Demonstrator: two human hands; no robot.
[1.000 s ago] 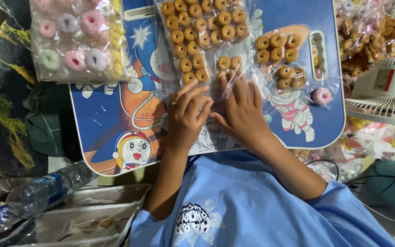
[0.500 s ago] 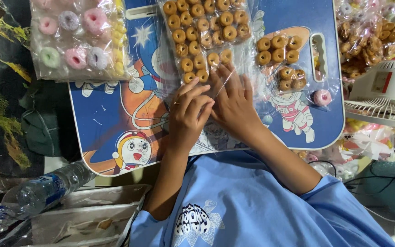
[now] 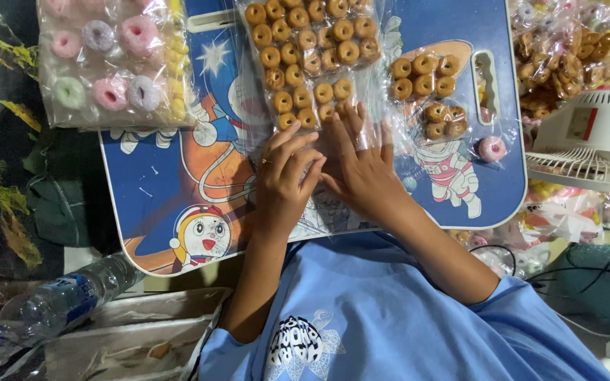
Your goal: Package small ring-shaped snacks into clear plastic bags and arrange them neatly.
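1. Right hand [image 3: 365, 166] lies flat, fingers spread, pressing a clear bag of small brown rings [image 3: 333, 95] on the cartoon-printed bench [image 3: 157, 183].
2. Left hand [image 3: 285, 176] rests open just beside it, gripping nothing.
3. Several filled bags [image 3: 428, 88] already lie alongside; this one looks almost placed.

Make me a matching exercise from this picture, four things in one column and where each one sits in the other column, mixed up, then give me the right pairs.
1. pastel ring bag
2. plastic bottle
3. white fan
4. pink ring

A. lying at lower left, off the board
B. alone on the board's right part
C. at the right edge
D. upper left corner of the board

Pairs: 1-D, 2-A, 3-C, 4-B
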